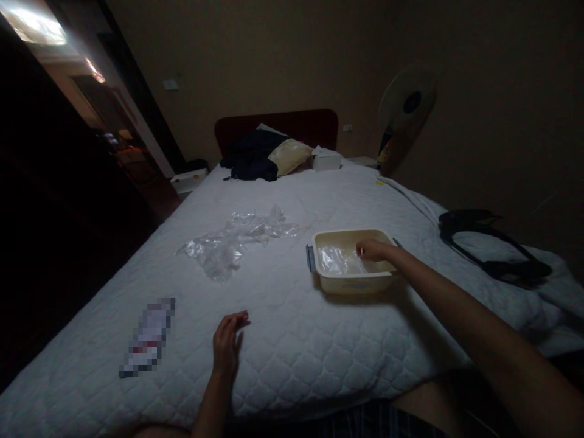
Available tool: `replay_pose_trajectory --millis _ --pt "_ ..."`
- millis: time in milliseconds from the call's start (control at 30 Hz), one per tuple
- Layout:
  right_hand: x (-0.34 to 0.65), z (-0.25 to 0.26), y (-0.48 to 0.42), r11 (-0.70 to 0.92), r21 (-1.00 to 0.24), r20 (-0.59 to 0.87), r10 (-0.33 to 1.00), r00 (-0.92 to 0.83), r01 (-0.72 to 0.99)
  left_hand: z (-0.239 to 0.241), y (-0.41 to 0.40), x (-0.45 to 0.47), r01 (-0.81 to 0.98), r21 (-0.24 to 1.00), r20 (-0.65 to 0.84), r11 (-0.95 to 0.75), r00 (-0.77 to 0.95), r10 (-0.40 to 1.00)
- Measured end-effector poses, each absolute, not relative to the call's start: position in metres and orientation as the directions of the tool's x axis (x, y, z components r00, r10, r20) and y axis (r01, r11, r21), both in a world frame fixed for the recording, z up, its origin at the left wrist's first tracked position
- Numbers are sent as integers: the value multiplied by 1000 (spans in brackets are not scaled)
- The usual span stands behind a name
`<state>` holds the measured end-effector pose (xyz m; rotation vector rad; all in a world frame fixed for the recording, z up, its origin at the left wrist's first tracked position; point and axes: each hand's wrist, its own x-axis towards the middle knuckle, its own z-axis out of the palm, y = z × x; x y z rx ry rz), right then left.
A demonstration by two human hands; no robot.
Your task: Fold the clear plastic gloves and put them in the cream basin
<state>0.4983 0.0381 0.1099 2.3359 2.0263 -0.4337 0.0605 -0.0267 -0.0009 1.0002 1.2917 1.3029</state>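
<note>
A cream plastic bin (358,286) with grey side latches stands on the bed. Reaching in from the right, my right hand (371,250) is closed, its fingers pinched at the edge of a clear plastic bag (335,260) lying inside the bin. My left hand (225,340) rests over the quilted bed cover, fingers loosely extended and holding nothing. Beyond it, several crumpled clear plastic bags (223,243) are spread across the bed. To the left lies a pixelated white item (149,337) with a red band; its kind is obscured.
The white quilted bed (292,347) fills the middle. Near the headboard (314,125) are dark clothes (255,155), a beige pillow (291,156) and a white box (326,159). A black strap-like item (493,243) lies at right. A standing fan (407,100) is behind.
</note>
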Motion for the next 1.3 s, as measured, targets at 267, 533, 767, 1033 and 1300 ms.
replay_pose_trajectory --millis 267,533,767,1033,1300 --pt "495 94 40 -207 -142 -333 931 150 968 -1 -26 60 -80 995 -65 53 -157 985" --pt "477 123 45 -83 -215 -126 990 56 973 0 -26 61 -114 992 -74 55 -167 983" --pt "380 154 51 266 -273 344 925 -165 924 -6 -22 60 -159 987 -36 9 -167 985" --pt "243 56 47 503 -134 321 837 -443 854 -11 -21 66 109 989 110 -95 -138 984" --pt "236 -25 49 463 -236 499 813 -302 854 3 6 21 753 540 503 -376 70 861"
